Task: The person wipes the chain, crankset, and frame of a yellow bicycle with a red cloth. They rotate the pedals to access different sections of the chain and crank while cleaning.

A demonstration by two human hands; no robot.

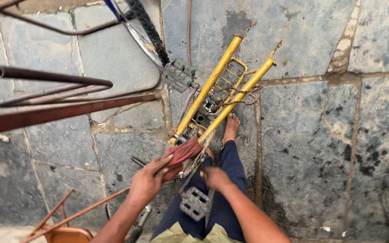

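Over the stone floor (302, 135), the left hand (147, 182) clenches a soft red rag (181, 155) while the right hand (214, 177) grips near the pedal (195, 203) of the stiff, likely heavy yellow bike frame (217, 96).

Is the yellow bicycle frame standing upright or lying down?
Lying down: the yellow bicycle frame rests flat on the stone floor, its two tubes running along the ground, near end by the red cloth.
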